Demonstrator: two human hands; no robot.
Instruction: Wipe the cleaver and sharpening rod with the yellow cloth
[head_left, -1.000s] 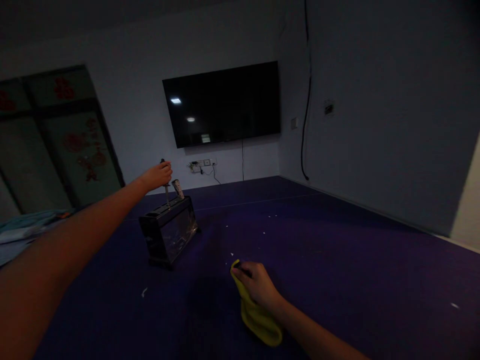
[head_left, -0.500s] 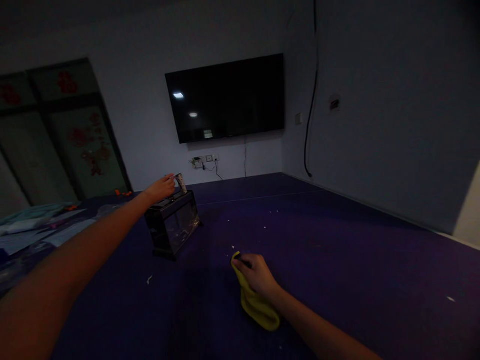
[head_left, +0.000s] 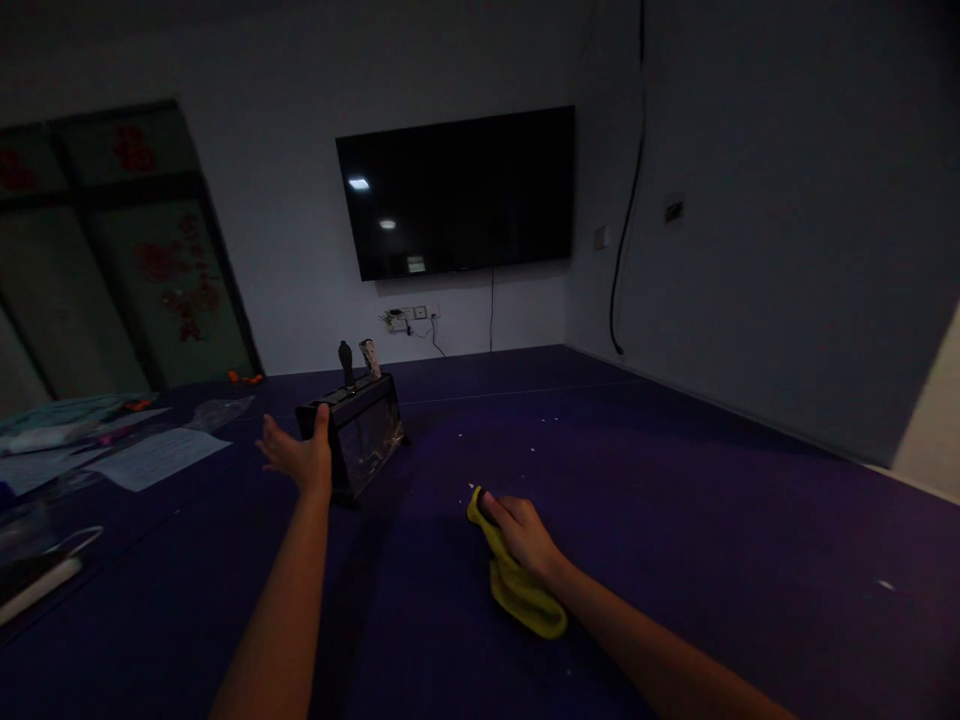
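Observation:
My left hand (head_left: 298,452) is open, fingers spread, at the near left end of a black knife block (head_left: 369,446) with clear sides. Whether it touches the block I cannot tell. Two handles stand up from the block's top: a black handle (head_left: 346,366) and a pale patterned handle (head_left: 370,358). Closed around a yellow cloth (head_left: 525,598) with a dark edge is my right hand (head_left: 519,530), low over the purple surface, to the right of the block. The cloth hangs down below the hand.
The purple tabletop (head_left: 637,480) carries small white scraps. Papers (head_left: 157,458), clear plastic and a white-handled item (head_left: 41,590) lie at the left. Orange pieces (head_left: 245,378) are at the back left. A television (head_left: 457,195) hangs on the far wall, above sockets (head_left: 412,313).
My left hand has come off the top of the knife block and dropped to its near left end, opening; the black handle now stands in the block. My right hand still holds the cloth.

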